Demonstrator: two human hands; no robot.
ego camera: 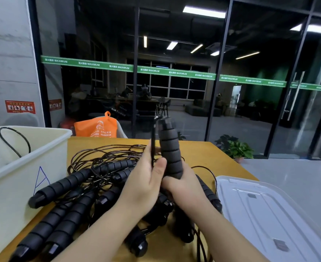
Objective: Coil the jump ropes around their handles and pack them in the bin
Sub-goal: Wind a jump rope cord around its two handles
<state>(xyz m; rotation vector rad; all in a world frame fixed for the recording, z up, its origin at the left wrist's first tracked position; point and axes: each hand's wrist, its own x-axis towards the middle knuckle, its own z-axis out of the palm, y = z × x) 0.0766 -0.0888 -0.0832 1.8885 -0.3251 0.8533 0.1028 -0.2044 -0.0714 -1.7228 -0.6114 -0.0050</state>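
Note:
My right hand (182, 188) grips the lower end of a black foam jump rope handle (170, 148) and holds it upright above the table. From the handle's top a thin black cord (153, 137) runs straight down into my left hand (146, 180), which pinches it beside the handle. Beneath both hands lies a tangled pile of several black foam handles (61, 186) and dark cords (103, 154) on the yellow table (203, 150). At the left stands the white bin (23, 167), marked with a blue "A", with a loop of cord inside it.
A clear plastic lid (269, 214) lies on the table at the right. An orange bag (97, 127) stands behind the table's far edge. Glass walls rise beyond it, and a potted plant (235, 148) sits on the floor to the right.

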